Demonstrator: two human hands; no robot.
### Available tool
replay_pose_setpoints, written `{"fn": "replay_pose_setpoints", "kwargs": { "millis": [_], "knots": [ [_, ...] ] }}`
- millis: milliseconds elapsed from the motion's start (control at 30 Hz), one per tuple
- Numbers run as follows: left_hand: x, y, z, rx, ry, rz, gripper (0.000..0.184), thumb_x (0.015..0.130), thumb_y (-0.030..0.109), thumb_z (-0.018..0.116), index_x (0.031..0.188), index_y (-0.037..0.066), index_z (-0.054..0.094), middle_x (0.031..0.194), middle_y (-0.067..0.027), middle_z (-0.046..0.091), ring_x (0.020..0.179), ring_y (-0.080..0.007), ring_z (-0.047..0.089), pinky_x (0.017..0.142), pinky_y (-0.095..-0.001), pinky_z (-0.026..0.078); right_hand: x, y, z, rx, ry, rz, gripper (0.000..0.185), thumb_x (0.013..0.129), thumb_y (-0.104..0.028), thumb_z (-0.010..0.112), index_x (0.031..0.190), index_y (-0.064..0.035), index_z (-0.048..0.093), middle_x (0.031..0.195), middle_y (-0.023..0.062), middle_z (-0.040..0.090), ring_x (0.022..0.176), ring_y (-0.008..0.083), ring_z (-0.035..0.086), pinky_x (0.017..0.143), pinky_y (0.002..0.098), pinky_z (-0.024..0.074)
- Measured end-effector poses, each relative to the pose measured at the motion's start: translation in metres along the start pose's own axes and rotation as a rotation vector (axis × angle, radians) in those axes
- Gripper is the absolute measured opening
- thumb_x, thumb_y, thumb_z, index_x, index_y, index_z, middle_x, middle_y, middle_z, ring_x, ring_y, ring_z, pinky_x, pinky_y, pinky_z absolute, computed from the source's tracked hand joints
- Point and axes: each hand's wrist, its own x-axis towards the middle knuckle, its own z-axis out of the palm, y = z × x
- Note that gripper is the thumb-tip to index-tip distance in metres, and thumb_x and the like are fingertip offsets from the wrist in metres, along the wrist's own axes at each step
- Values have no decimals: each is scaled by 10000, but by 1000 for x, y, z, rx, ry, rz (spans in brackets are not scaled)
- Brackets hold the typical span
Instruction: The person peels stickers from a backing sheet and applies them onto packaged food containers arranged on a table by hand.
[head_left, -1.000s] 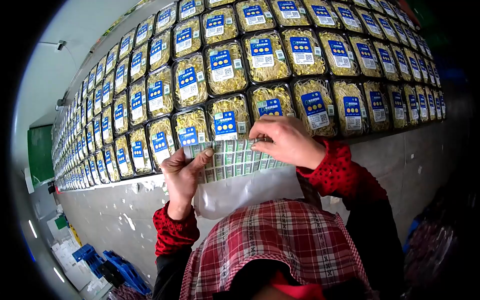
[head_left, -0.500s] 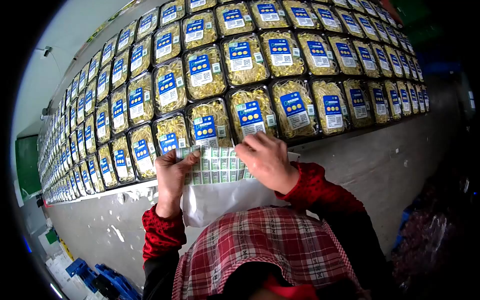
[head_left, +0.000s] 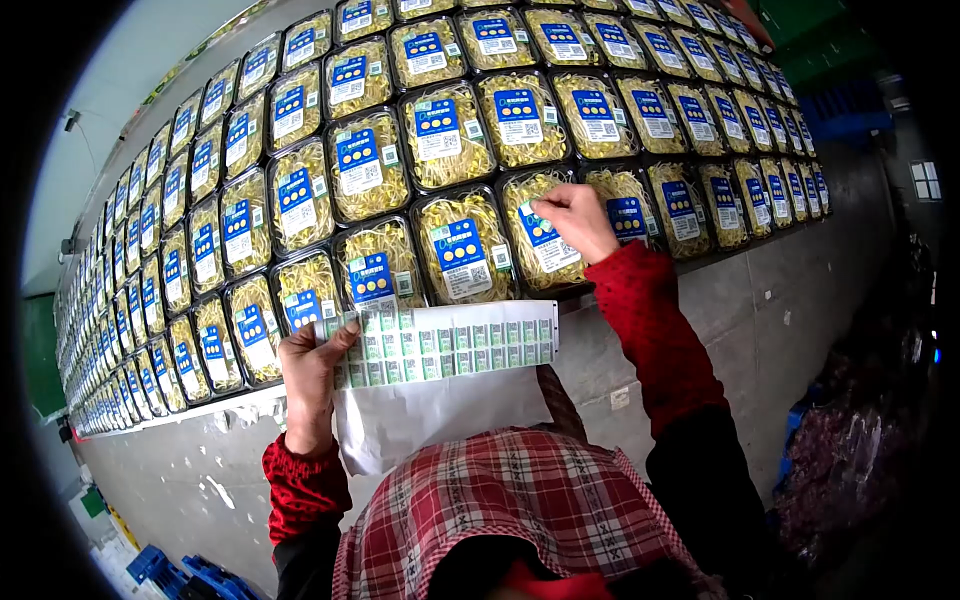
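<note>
Between the thumb and fingers of my left hand [head_left: 318, 370] is the left end of a sheet of small green-and-white stickers [head_left: 450, 345], with white backing paper [head_left: 430, 405] hanging below. My right hand [head_left: 578, 220] is pinched over the upper left part of a packed tray of sprouts [head_left: 550, 255] with a blue-and-white label. A small greenish sticker shows at its fingertips, by the label's corner. Left of it lies another sprout tray [head_left: 465, 250], bearing a blue label and small stickers.
Rows of black sprout trays [head_left: 360, 165] cover the long surface beyond my hands. Blue pallets [head_left: 165, 572] lie at the lower left. Dark bundles in clear plastic [head_left: 840, 470] stand at the right, beside the grey floor [head_left: 690, 340].
My right hand has left the sticker sheet and moved up and right onto a tray. More of the sheet shows. My left hand still holds it, and the view has shifted right.
</note>
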Motion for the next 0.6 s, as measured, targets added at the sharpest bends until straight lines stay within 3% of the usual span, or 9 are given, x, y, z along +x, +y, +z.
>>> {"fn": "replay_pose_setpoints", "kwargs": {
  "millis": [133, 200, 233, 267, 333, 367, 400, 467, 600],
  "knots": [
    [-4, 2, 2, 11, -2, -2, 147, 785, 55, 727, 876, -41, 661, 749, -49, 665, 590, -63, 552, 540, -214, 432, 5, 5, 22, -242, 75, -50, 216, 698, -203, 738, 734, -4, 662, 691, 176, 640, 632, 287, 635, 584, 377, 474],
    [-3, 2, 0, 35, 25, -16, 163, 787, 58, 725, 881, -53, 650, 746, -46, 656, 592, -66, 545, 543, -213, 425, -3, -9, 23, -662, 189, -132, 244, 675, -257, 751, 708, -40, 643, 704, 187, 630, 677, 366, 623, 597, 433, 479],
    [-3, 3, -2, 79, 42, -37, 179, 785, 64, 727, 884, -61, 647, 756, -49, 654, 608, -75, 554, 555, -215, 430, -6, -15, 12, -701, 223, -144, 284, 670, -298, 752, 689, -45, 625, 691, 172, 633, 675, 364, 624, 605, 455, 481],
    [-7, 7, 0, 68, 46, -40, 193, 778, 69, 735, 890, -62, 648, 767, -52, 656, 622, -80, 562, 575, -218, 437, -2, -10, -7, -700, 251, -117, 285, 656, -286, 769, 718, -41, 637, 667, 173, 626, 649, 351, 624, 588, 430, 484],
    [-4, -2, -7, 52, 51, -5, 193, 776, 66, 736, 901, -55, 652, 787, -54, 663, 640, -83, 570, 599, -217, 445, 3, 19, -58, -355, 321, -127, 247, 684, -207, 787, 786, -30, 647, 647, 98, 638, 614, 198, 628, 580, 336, 476],
    [-6, -3, -6, 27, 29, 3, 191, 774, 63, 738, 912, -44, 659, 801, -51, 670, 647, -81, 571, 614, -217, 447, 2, 28, -76, -133, 357, -22, 198, 694, -113, 775, 775, -1, 634, 687, 64, 641, 631, 130, 596, 594, 280, 465],
    [-6, -2, -4, 27, 14, 5, 187, 772, 61, 740, 920, -27, 666, 809, -44, 674, 649, -75, 569, 617, -220, 448, -1, 28, -90, -106, 346, 54, 171, 707, -76, 761, 782, 2, 628, 763, 73, 653, 680, 131, 604, 625, 277, 475],
    [-5, -3, 6, -17, -5, 22, 162, 772, 60, 740, 898, -15, 673, 795, -35, 674, 643, -68, 563, 615, -219, 444, -6, 38, -100, -117, 302, -36, 187, 696, -84, 766, 778, 16, 630, 695, 90, 655, 639, 142, 619, 600, 285, 493],
    [-3, 2, 12, 5, -46, 9, 139, 772, 65, 741, 869, -10, 675, 778, -28, 671, 635, -64, 555, 609, -214, 436, -1, 56, -89, -88, 328, -23, 158, 703, -96, 748, 777, -22, 629, 732, 95, 665, 670, 197, 640, 618, 319, 499]
  ]
}}
